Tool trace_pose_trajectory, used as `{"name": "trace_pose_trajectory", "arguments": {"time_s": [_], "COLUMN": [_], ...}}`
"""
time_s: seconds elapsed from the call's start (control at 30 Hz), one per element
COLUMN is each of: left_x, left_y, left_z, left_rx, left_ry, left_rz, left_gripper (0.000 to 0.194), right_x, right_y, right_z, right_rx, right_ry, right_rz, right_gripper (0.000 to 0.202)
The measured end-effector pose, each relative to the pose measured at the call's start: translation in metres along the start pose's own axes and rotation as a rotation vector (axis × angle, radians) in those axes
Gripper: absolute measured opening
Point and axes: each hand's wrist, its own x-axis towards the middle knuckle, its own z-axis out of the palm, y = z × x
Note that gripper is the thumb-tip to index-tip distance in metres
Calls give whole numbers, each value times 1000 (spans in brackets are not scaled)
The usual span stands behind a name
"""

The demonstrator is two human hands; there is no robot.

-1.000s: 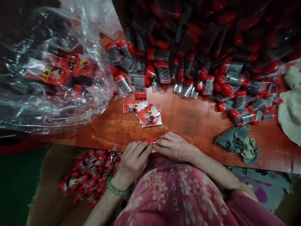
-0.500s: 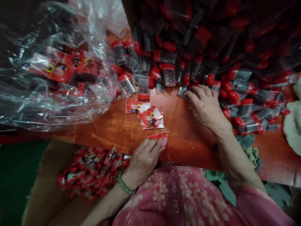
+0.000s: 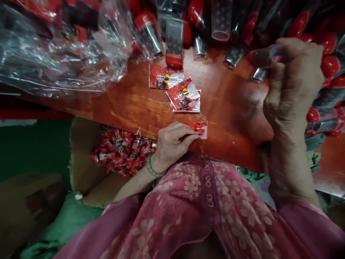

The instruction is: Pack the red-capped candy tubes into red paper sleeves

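Between the thumb and fingers of my left hand [image 3: 175, 142] is a small red printed packet [image 3: 202, 126], low over the table's front edge. My right hand [image 3: 293, 79] is raised at the right, its fingers closed round a clear tube with a red cap [image 3: 262, 57]. Under that tube another small clear tube [image 3: 259, 74] lies on the wood. A few red packets [image 3: 183, 95] overlap in the middle of the table, just beyond my left hand. Behind them lies a red-capped tube of dark beads [image 3: 174, 43].
Many red-capped tubes [image 3: 221, 21] are heaped along the back and right of the table [image 3: 129, 97]. A clear plastic bag [image 3: 88, 57] with red packets covers the back left. Below the front edge, a cardboard box [image 3: 88, 180] holds many red packets [image 3: 124, 151].
My right hand has come up from the heap, moved right and closed on a tube. My left hand still holds its packet. The view has tilted down and come closer.
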Motion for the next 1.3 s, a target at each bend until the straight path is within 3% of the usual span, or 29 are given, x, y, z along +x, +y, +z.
{"name": "trace_pose_trajectory", "arguments": {"time_s": [0.07,0.17,0.27,0.5,0.73,1.07,1.2,1.3], "left_x": [1,5,9,9,9,6,3,3], "left_y": [1,7,13,17,15,10,11,12], "left_z": [0,-1,-2,-2,0,4,6,7], "left_rx": [-47,-111,-183,-297,-319,-376,-447,-494], "left_ry": [42,77,59,40,14,-82,-128,-153], "left_rz": [-16,-37,-60,-80,-136,-181,-315,-412], "left_gripper": [13,18,21,22,27,20,23,25], "right_x": [-17,-43,-66,-95,-110,-100,-93,-90], "right_y": [-12,-27,-41,-69,-62,-55,-53,-55], "right_z": [2,17,33,40,38,24,24,27], "right_rx": [273,657,834,897,785,769,772,820], "right_ry": [96,139,164,74,-51,-183,-264,-255], "right_rz": [158,390,454,462,448,397,458,504], "right_gripper": [33,23,26,32,33,27,28,27]}}
